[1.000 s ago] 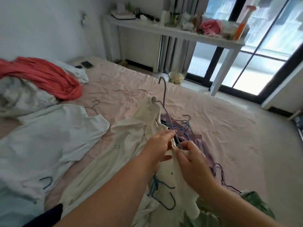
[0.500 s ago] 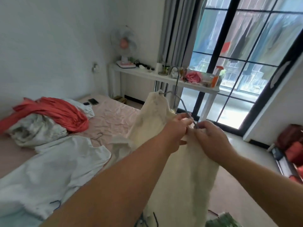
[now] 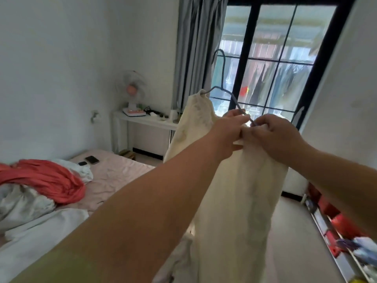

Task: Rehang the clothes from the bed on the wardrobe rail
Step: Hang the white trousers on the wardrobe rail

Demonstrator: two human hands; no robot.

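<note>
Cream garment (image 3: 234,201), soft and limp, hangs in the air in front of the window, partly threaded onto a thin wire hanger (image 3: 228,92). It looks light and likely to slide off unless held at the shoulder seam or by the hanger's hook. Both arms reach forward at chest height. Left hand (image 3: 228,133) pinches fabric and wire together; right hand (image 3: 275,135) grips the cloth beside it, touching. Bed (image 3: 114,174) lies below left.

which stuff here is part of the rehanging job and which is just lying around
Job: cream garment, hanger, left hand, right hand, red cloth and white clothes on the bed.
Lying about: phones, fan, desk.
</note>
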